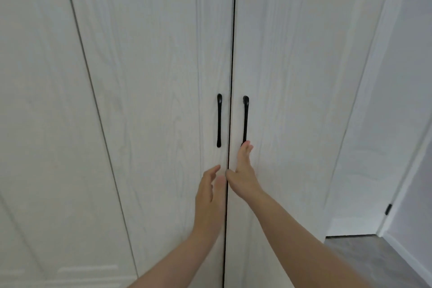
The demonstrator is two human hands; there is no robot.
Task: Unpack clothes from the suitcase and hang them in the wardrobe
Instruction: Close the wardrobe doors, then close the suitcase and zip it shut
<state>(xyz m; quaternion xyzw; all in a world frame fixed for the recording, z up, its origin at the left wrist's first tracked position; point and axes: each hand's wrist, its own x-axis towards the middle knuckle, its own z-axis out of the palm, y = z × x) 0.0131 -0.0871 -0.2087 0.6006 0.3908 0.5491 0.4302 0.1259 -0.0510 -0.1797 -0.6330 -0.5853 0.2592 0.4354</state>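
A white wardrobe fills the view, its two middle doors closed with a dark gap between them. The left door (152, 100) carries a black vertical handle (219, 120), and the right door (292, 100) carries a matching handle (245, 119). My right hand (243, 170) reaches up with straight fingers, its fingertips at the bottom end of the right handle. My left hand (209, 190) is raised below the left handle, fingers relaxed and apart from it, holding nothing. No suitcase or clothes are in view.
Another wardrobe door panel (35, 124) stands at the far left. To the right are a white wall (364, 147) and a white room door (411, 170) with a black hinge. Grey floor (364, 257) shows at the bottom right.
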